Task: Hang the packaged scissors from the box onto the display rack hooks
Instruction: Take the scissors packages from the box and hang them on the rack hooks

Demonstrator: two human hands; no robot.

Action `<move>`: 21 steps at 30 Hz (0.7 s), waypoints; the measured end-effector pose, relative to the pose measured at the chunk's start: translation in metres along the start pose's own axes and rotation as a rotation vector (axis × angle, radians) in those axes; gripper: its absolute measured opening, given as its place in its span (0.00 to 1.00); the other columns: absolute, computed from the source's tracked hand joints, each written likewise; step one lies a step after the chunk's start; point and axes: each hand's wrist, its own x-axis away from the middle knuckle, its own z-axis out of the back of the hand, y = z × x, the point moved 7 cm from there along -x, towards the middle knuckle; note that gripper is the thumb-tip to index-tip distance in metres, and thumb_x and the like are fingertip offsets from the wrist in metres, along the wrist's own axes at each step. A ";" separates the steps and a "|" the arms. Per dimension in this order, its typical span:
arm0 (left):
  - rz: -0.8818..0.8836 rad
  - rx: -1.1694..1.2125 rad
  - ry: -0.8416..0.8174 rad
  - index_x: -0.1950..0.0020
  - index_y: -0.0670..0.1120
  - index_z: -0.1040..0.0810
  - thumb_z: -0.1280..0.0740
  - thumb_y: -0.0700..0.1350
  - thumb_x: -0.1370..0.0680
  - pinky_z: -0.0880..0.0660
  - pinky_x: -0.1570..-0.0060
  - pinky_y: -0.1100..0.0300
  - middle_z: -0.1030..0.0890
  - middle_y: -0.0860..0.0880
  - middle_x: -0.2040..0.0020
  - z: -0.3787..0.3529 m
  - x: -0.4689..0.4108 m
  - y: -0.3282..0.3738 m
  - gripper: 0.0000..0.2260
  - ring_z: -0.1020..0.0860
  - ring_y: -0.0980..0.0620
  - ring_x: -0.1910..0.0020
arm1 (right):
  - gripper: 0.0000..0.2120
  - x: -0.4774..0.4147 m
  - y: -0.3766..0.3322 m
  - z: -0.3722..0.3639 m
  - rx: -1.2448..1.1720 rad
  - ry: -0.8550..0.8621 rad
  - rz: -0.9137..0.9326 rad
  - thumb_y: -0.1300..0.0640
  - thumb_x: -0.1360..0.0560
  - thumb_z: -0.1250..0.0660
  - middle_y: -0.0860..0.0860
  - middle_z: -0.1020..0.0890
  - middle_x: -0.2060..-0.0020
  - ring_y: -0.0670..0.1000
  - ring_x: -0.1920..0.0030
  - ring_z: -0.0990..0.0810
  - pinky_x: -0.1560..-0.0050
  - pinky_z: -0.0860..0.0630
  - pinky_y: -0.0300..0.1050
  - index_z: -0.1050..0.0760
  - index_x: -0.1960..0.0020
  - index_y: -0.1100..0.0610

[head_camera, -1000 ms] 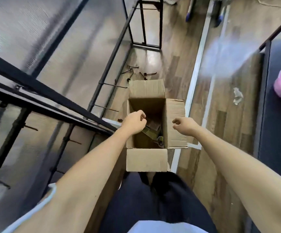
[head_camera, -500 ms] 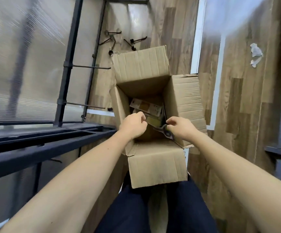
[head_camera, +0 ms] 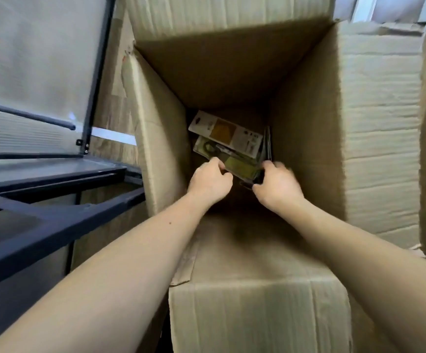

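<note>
Where hands meet: green-carded scissors (head_camera: 240,165).

We have a single view, from a wide-angle camera on the person's head. It looks steeply down and forward, very close over an open cardboard box (head_camera: 308,103) that fills most of the frame. Both forearms enter from the bottom edge; a dark metal rack (head_camera: 54,179) sits along the left side.
</note>
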 end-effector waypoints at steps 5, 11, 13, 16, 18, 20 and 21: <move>0.207 0.363 -0.007 0.34 0.49 0.31 0.39 0.48 0.22 0.32 0.42 0.57 0.27 0.45 0.36 -0.041 -0.051 -0.026 0.16 0.29 0.44 0.37 | 0.29 -0.061 0.010 -0.022 0.068 0.030 -0.004 0.58 0.25 0.36 0.55 0.38 0.29 0.60 0.30 0.39 0.33 0.35 0.54 0.43 0.28 0.55; 0.411 0.777 0.036 0.33 0.49 0.32 0.39 0.54 0.23 0.29 0.37 0.49 0.28 0.45 0.34 -0.091 -0.113 -0.053 0.20 0.28 0.43 0.37 | 0.31 -0.138 0.001 -0.053 -0.032 0.092 0.029 0.62 0.26 0.36 0.56 0.39 0.28 0.59 0.29 0.40 0.33 0.35 0.54 0.45 0.27 0.54; 0.461 0.839 0.055 0.31 0.47 0.33 0.38 0.56 0.24 0.30 0.37 0.48 0.29 0.45 0.33 -0.104 -0.133 -0.064 0.24 0.29 0.42 0.36 | 0.31 -0.157 -0.001 -0.062 -0.005 0.116 0.074 0.61 0.25 0.36 0.56 0.39 0.28 0.59 0.29 0.40 0.33 0.36 0.53 0.45 0.27 0.54; 0.449 0.960 0.058 0.31 0.41 0.34 0.38 0.53 0.23 0.30 0.36 0.49 0.29 0.40 0.33 -0.121 -0.166 -0.075 0.25 0.29 0.40 0.35 | 0.32 -0.187 0.003 -0.075 0.086 0.116 0.131 0.59 0.25 0.35 0.57 0.40 0.28 0.59 0.28 0.41 0.32 0.38 0.52 0.47 0.26 0.56; 0.454 1.041 0.042 0.31 0.40 0.35 0.37 0.51 0.23 0.30 0.37 0.51 0.29 0.40 0.32 -0.130 -0.182 -0.079 0.25 0.29 0.41 0.34 | 0.33 -0.201 0.007 -0.082 0.123 0.097 0.151 0.57 0.25 0.35 0.58 0.40 0.28 0.59 0.28 0.41 0.31 0.39 0.52 0.48 0.26 0.57; 0.475 1.076 0.068 0.32 0.42 0.33 0.34 0.52 0.26 0.30 0.36 0.51 0.28 0.40 0.33 -0.135 -0.192 -0.083 0.26 0.28 0.41 0.35 | 0.32 -0.212 0.011 -0.087 0.200 0.112 0.151 0.54 0.24 0.36 0.59 0.41 0.28 0.60 0.29 0.41 0.32 0.39 0.51 0.48 0.26 0.58; 0.489 1.082 0.104 0.34 0.44 0.30 0.32 0.53 0.28 0.30 0.36 0.49 0.27 0.40 0.34 -0.137 -0.196 -0.088 0.25 0.28 0.41 0.36 | 0.31 -0.214 0.010 -0.089 0.292 0.119 0.153 0.54 0.23 0.38 0.60 0.41 0.28 0.61 0.29 0.40 0.32 0.38 0.51 0.49 0.26 0.59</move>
